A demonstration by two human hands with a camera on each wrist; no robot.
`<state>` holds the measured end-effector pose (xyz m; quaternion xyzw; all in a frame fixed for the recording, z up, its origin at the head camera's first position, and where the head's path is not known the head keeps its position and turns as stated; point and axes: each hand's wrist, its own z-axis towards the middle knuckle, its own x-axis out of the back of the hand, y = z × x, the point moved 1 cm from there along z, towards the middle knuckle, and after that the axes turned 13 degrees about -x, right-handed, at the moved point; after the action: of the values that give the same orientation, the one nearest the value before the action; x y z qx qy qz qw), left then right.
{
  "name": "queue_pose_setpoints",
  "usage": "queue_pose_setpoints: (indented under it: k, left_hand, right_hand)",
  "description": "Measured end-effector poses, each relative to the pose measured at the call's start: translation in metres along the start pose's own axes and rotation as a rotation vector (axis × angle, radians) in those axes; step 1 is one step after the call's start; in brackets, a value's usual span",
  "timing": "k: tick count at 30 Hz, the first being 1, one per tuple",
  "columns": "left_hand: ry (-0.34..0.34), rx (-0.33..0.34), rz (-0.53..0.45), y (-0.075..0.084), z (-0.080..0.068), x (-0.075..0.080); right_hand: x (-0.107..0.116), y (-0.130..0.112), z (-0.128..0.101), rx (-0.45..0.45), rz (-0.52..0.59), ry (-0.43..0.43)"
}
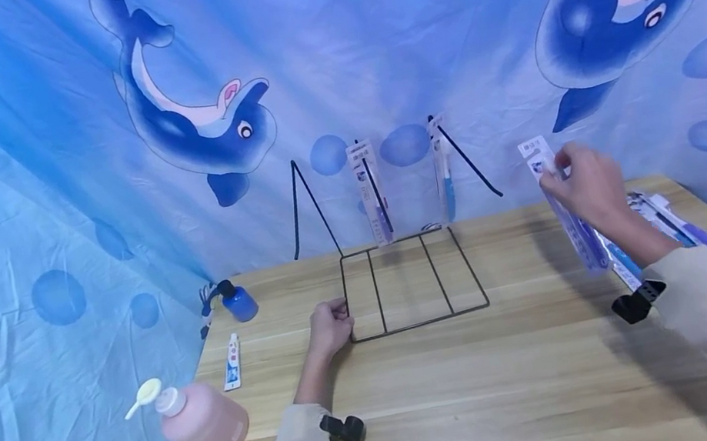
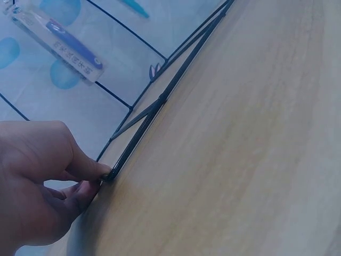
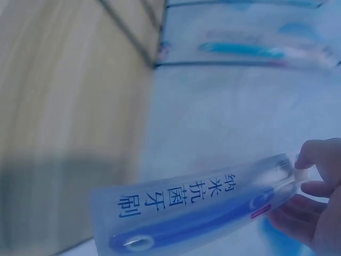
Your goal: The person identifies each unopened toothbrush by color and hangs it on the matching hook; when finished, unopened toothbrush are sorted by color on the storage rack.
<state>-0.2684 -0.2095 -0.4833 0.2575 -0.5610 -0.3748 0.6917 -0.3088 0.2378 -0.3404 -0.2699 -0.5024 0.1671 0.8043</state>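
A black wire display rack [image 1: 406, 282] stands on the wooden table [image 1: 493, 384], with two packaged toothbrushes [image 1: 372, 194] hanging from its pegs. My left hand [image 1: 329, 327] pinches the rack's front left corner [image 2: 109, 173] against the table. My right hand [image 1: 589, 185] is raised to the right of the rack and holds a packaged blue toothbrush [image 1: 565, 208] by its top end. In the right wrist view the packaged blue toothbrush [image 3: 197, 210] shows blue printing, and my fingers [image 3: 314, 160] grip one end.
More packaged toothbrushes [image 1: 670, 222] lie at the table's right side. A pink pump bottle [image 1: 201, 421], a small toothpaste tube [image 1: 232, 362] and a blue bottle [image 1: 239, 302] sit near the left edge. A blue dolphin cloth [image 1: 203, 121] hangs behind.
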Motion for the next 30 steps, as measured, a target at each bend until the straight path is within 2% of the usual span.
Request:
queue_pose_setpoints:
  k: [7,11,15,21,27,30]
  left_hand:
    - [0.007,-0.019,0.004,0.0,-0.001,0.002]
    - [0.007,-0.025,0.0,0.0,-0.001,0.002]
    - [0.002,-0.025,-0.012,-0.001,-0.001,0.0]
    - [0.0,-0.023,-0.016,-0.003,-0.001,0.0]
    - [0.01,-0.029,-0.007,-0.004,-0.001,0.001]
    - [0.009,-0.033,-0.002,-0.004,-0.001,0.001]
  right_hand:
    - [0.047,-0.054,-0.031,0.145,0.098,0.102]
    - [0.069,-0.083,-0.054,0.284,0.156,0.175]
    - [0.08,-0.107,-0.08,0.436,0.204,0.209]
    - [0.062,-0.134,-0.108,0.57,0.296,0.138]
    - [0.026,-0.15,-0.125,0.609,0.366,0.021]
    - [0.013,-0.155,-0.13,0.624,0.383,-0.001]
